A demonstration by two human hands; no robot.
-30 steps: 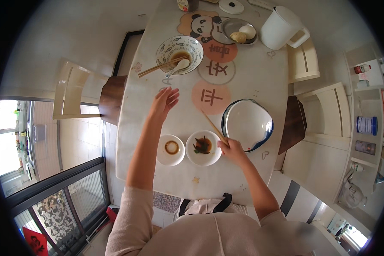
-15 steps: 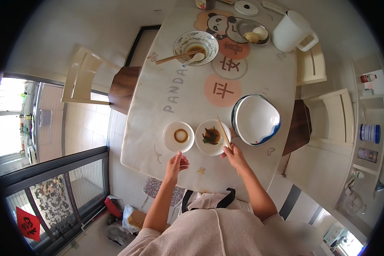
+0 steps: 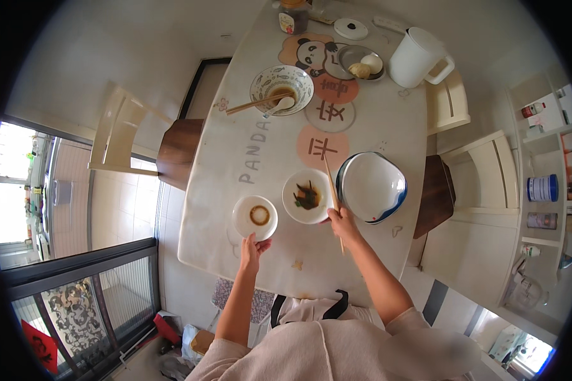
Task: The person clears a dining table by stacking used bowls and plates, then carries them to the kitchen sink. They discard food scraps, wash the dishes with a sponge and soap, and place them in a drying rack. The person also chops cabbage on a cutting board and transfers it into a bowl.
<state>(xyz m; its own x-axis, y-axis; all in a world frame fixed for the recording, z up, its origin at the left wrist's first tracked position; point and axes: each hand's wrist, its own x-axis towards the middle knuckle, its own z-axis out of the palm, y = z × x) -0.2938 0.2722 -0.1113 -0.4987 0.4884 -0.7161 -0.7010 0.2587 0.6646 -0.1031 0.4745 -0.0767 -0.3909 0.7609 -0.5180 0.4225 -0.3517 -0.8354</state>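
As the small bowl (image 3: 255, 220) is rim-pinched by the left grip (image 3: 250, 253), chopsticks (image 3: 330, 180) are held by the right grip (image 3: 344, 225). Likely light, slick, breakable, the bowl is best cupped underneath!

The small bowls (image 3: 243, 209) appear ceramic, smooth and glossy. The held chopsticks (image 3: 332, 181) appear wooden. The round dish (image 3: 347, 56) is shiny metal; the table (image 3: 276, 254) looks smooth, plastic-covered.

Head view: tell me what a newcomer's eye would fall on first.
Probably the small dish of dark greens near picture centre, the right hand gripping chopsticks beside it. Next, the dish with a brown ring, to its left, the left hand at its near rim. Then the tall white jug at the far right of the table.
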